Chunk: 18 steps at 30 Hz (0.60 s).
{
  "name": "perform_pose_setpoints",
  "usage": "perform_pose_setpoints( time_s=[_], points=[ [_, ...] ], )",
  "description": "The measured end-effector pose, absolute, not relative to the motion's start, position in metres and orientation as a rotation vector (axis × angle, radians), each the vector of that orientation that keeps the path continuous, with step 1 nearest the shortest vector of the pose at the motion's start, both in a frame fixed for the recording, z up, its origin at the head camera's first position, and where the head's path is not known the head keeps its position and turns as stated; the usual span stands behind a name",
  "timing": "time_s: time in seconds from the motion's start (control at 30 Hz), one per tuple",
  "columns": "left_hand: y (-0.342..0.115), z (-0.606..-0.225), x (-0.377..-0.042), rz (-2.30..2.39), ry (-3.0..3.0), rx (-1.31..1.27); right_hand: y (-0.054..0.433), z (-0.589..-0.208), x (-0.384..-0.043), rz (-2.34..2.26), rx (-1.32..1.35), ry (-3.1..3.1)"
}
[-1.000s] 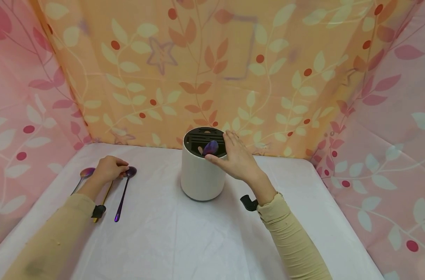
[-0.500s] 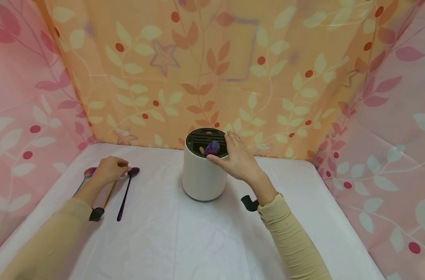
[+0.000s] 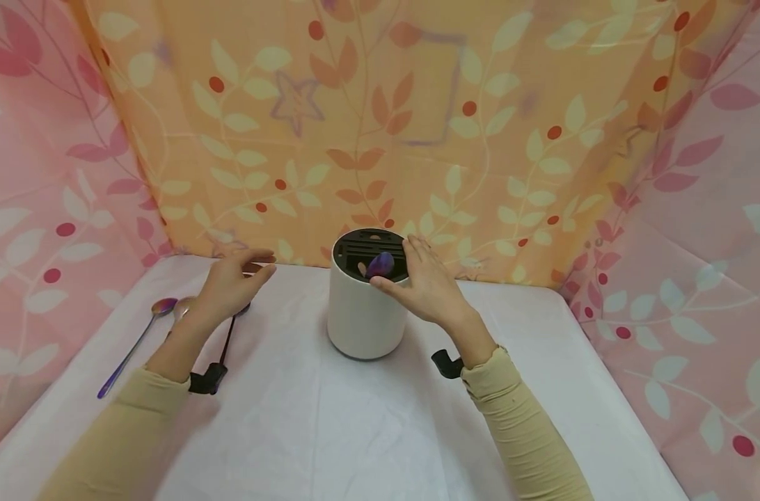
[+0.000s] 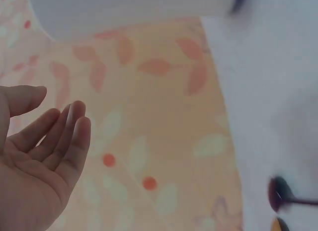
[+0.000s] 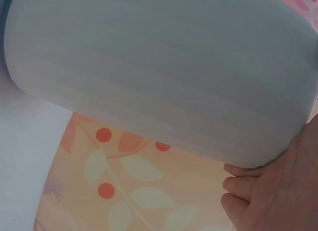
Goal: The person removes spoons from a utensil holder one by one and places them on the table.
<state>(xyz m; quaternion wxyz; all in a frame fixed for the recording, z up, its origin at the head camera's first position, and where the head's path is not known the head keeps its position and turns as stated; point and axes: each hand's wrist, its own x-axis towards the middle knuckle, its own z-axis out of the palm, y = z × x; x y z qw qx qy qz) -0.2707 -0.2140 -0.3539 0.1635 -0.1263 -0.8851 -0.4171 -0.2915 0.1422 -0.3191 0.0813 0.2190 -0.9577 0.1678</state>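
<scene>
A white cylindrical utensil holder (image 3: 366, 320) with a black slotted top stands mid-table. A purple spoon (image 3: 381, 264) has its bowl showing above the slots. My right hand (image 3: 431, 287) rests against the holder's right rim, thumb in front and fingers reaching to the far side. My left hand (image 3: 231, 287) is raised above the table left of the holder, fingers loosely bent and nothing in them, as the left wrist view confirms. Under and beside it lie a rainbow-tinted spoon (image 3: 129, 355), a second spoon (image 3: 183, 306) largely hidden by the wrist, and a dark purple spoon (image 3: 230, 339), partly covered.
A white cloth covers the table (image 3: 330, 431). Behind it hangs an orange leaf-patterned curtain (image 3: 380, 188), with pink patterned curtains at both sides. Black wrist mounts (image 3: 208, 379) sit at the cuffs.
My left hand has come away from the dark spoon's bowl, moving up and to the right and opening out. The spoons stay lying, and my right hand keeps its place on the holder.
</scene>
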Motion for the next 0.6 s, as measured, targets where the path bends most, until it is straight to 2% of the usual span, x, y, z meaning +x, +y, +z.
perform_pose_setpoints(
  time_s=[0.37,0.6],
  points=[
    [-0.135,-0.327,-0.254,-1.378,-2.281,-0.531,0.143,-0.32,-0.292,0.503,0.653,-2.863],
    [-0.096,-0.319,-0.257,-1.509,-2.127,-0.751,0.142,-0.32,-0.293,0.501,0.652,-2.862]
  ],
)
